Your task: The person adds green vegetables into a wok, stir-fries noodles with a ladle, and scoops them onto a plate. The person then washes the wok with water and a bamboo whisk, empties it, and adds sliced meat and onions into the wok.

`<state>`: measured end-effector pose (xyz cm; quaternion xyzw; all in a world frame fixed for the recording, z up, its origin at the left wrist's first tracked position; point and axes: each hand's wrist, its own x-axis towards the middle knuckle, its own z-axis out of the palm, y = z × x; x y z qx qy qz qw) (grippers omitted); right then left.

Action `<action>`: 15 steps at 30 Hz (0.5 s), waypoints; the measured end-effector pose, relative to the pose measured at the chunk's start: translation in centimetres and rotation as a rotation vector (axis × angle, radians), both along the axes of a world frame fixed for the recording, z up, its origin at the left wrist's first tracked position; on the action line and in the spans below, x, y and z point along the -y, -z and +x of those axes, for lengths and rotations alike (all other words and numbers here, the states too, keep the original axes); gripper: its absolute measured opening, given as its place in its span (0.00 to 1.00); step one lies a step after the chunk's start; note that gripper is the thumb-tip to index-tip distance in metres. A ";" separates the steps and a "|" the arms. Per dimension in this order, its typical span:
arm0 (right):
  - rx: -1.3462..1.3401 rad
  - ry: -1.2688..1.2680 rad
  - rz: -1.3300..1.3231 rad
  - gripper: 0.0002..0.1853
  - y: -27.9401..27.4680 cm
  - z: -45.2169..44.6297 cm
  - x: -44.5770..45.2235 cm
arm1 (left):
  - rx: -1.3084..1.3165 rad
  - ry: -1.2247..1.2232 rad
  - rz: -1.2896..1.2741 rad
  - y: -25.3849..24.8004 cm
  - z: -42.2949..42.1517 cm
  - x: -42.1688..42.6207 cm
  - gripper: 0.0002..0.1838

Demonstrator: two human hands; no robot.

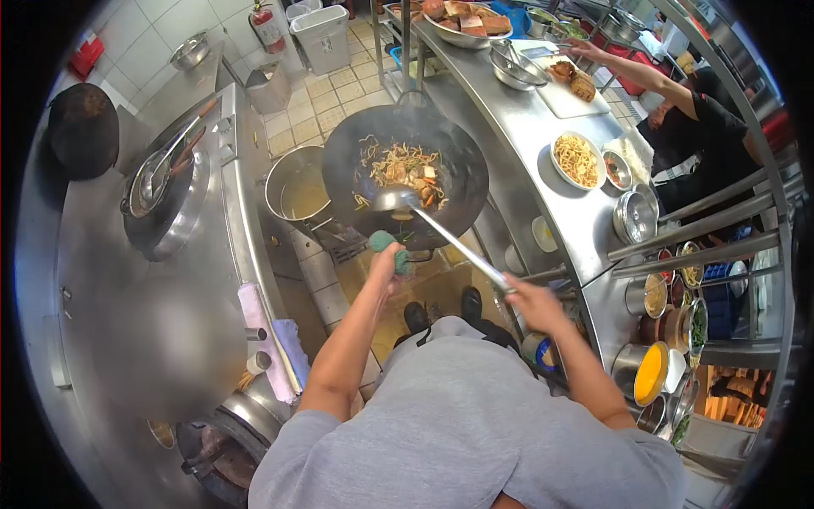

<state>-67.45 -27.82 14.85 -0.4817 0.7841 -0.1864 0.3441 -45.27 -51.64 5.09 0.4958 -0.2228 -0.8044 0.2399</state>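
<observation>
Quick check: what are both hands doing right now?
Left hand: closed, holding the green cloth at the near edge of the wok.
Right hand: closed, holding the ladle by its handle.

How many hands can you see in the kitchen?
3: the left hand, gripping a green cloth by the wok; the right hand, on the ladle; and another person's hand, near the white board. Others may be hidden.

Dark wok (pixel 466 161), noodles (pixel 400 161) inside, ladle (pixel 458 241) perhaps touching
</observation>
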 end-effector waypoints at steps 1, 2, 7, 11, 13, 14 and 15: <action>-0.025 -0.038 -0.067 0.27 -0.3 -2.3 -0.4 | -0.026 0.003 0.035 0.3 0.5 0.0 0.07; -0.057 -0.029 -0.154 0.26 -0.7 -2.9 1.0 | -0.060 0.009 0.028 -0.4 0.8 -0.3 0.07; -0.067 0.197 -0.219 0.24 0.2 0.0 12.7 | -0.047 0.005 -0.042 -1.8 -1.1 -1.9 0.07; -0.141 0.014 -0.005 0.27 0.6 5.5 8.0 | -0.003 0.015 -0.206 -2.0 -2.6 0.1 0.05; -0.086 -0.017 0.028 0.26 -1.3 2.8 3.1 | -0.014 0.016 -0.174 -1.7 -1.5 1.8 0.05; -0.149 -0.084 -0.110 0.26 -2.1 -1.2 1.7 | -0.013 0.010 -0.128 -1.7 -1.0 2.6 0.05; -0.203 -0.148 -0.239 0.25 -2.8 -4.1 1.3 | -0.014 0.007 -0.127 -2.1 -0.5 3.0 0.05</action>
